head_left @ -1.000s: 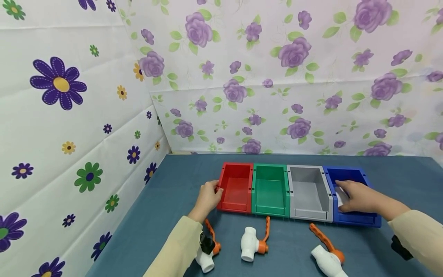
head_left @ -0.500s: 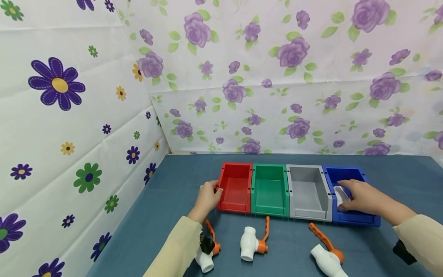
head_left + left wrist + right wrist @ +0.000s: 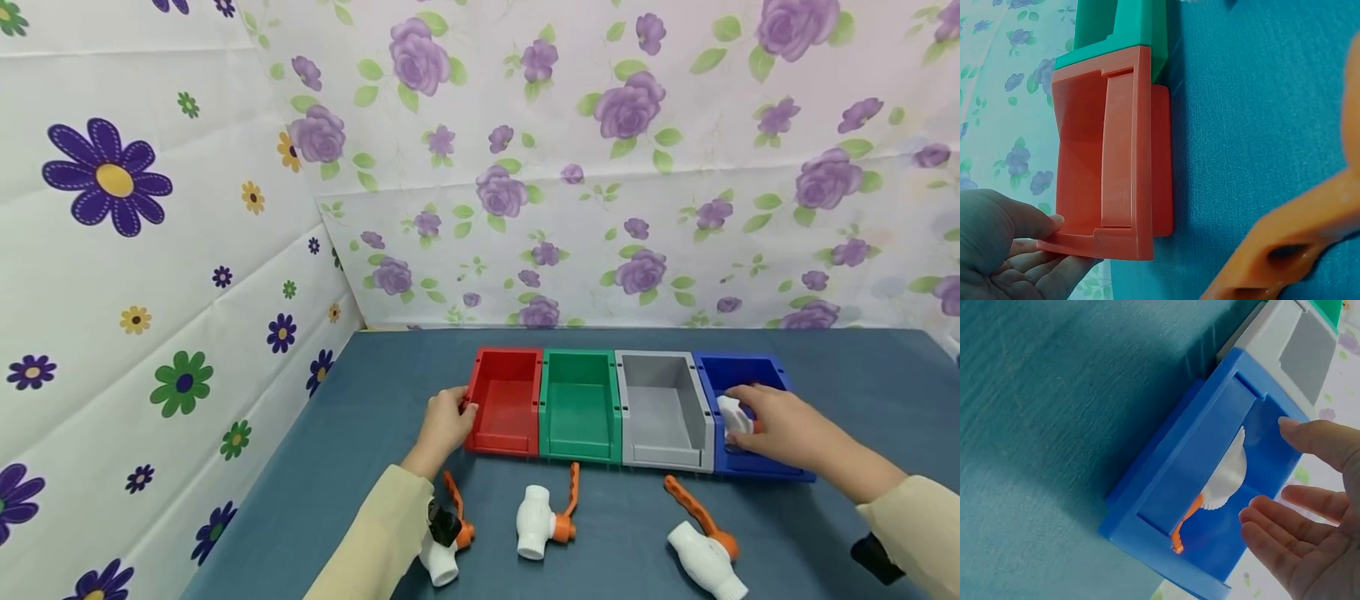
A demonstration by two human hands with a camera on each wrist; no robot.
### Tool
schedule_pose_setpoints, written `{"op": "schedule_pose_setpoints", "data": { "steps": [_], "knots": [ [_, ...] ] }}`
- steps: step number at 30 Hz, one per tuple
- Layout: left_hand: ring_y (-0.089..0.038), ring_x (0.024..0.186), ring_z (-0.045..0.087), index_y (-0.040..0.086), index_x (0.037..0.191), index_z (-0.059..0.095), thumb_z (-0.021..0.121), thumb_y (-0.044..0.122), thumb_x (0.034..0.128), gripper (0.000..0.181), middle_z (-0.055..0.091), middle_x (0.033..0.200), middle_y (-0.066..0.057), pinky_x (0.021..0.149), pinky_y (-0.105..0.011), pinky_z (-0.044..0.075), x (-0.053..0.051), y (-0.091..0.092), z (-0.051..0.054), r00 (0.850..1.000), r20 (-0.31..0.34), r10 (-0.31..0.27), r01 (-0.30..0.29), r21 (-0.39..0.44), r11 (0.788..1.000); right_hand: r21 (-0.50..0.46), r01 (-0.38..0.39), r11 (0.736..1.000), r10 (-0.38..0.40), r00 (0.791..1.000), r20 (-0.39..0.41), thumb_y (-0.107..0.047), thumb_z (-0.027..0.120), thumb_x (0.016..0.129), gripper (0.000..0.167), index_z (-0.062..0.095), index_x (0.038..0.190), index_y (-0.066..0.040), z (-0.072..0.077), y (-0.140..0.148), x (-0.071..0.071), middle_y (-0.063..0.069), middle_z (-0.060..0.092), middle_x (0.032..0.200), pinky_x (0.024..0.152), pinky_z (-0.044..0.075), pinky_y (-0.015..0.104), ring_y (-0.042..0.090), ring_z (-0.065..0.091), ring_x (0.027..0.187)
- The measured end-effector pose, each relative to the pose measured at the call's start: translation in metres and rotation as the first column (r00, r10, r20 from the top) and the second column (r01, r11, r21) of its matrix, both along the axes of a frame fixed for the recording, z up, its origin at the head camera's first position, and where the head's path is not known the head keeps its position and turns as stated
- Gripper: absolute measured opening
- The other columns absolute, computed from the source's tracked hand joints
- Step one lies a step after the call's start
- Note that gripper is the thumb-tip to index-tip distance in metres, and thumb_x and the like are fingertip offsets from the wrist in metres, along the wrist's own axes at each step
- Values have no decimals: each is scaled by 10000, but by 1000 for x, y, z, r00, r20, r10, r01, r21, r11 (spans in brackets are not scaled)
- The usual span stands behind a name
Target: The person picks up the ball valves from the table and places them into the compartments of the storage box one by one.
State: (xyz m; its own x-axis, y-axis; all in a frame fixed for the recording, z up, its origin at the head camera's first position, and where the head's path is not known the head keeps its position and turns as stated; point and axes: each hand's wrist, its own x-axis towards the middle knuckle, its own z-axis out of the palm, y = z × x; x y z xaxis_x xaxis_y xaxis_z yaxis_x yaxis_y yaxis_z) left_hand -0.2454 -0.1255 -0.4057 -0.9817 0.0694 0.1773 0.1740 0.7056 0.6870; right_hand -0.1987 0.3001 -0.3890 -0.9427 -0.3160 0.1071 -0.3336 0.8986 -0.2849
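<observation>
My left hand [image 3: 438,427] pinches the left rim of a red bin [image 3: 501,445]. In the left wrist view the thumb of this hand [image 3: 997,240] lies over the rim, the fingers beneath. At the row's right end, my right hand [image 3: 791,427] is over a blue bin [image 3: 765,465]. Inside is a white ball valve [image 3: 733,414] with an orange handle, partly hidden by that hand in the head view. The right wrist view shows the valve [image 3: 1227,480] lying in the bin, apart from the spread fingers and thumb of the right hand [image 3: 1319,540].
A green bin [image 3: 581,450] and a grey bin [image 3: 667,456] stand joined between the red and blue ones. Three more white ball valves lie in front: one [image 3: 440,563] beside the left sleeve, one [image 3: 534,522] in the middle, one [image 3: 705,560] at right. Flowered cloth hangs behind.
In the blue bin the valve appears turned, with an orange bit now showing beside the right hand. My left hand stays on the red bin. The head view has shifted slightly.
</observation>
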Motion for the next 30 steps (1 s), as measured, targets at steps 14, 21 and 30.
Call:
{"op": "schedule_pose_setpoints", "data": {
  "steps": [14, 21, 30],
  "knots": [
    [-245, 789, 653, -107, 1213, 584, 592, 35, 912, 332, 676, 1054, -233, 697, -364, 582, 0, 1, 1, 1000, -16, 2, -2, -3, 1000, -4, 38, 999, -38, 999, -16, -144, 769, 746, 423, 605, 1061, 86, -1, 6, 12, 141, 640, 877, 610, 535, 392, 174, 533, 698],
    [-249, 790, 656, -110, 1216, 581, 584, 35, 916, 333, 677, 1053, -231, 697, -364, 583, 0, 0, 0, 1000, -16, 0, 0, 3, 1000, 1, 54, 999, -54, 998, 29, -161, 774, 746, 377, 636, 1032, 43, 1, 4, 22, 119, 659, 901, 650, 544, 449, 240, 616, 783],
    [-235, 770, 642, -106, 1215, 583, 589, 39, 915, 333, 679, 1044, -222, 698, -360, 583, 1, 0, 0, 1000, -11, 8, -7, 6, 1000, 21, 36, 999, -36, 999, 23, -183, 793, 731, 376, 651, 1006, 30, -2, 2, 31, 91, 665, 901, 669, 536, 463, 274, 631, 816]
  ]
}}
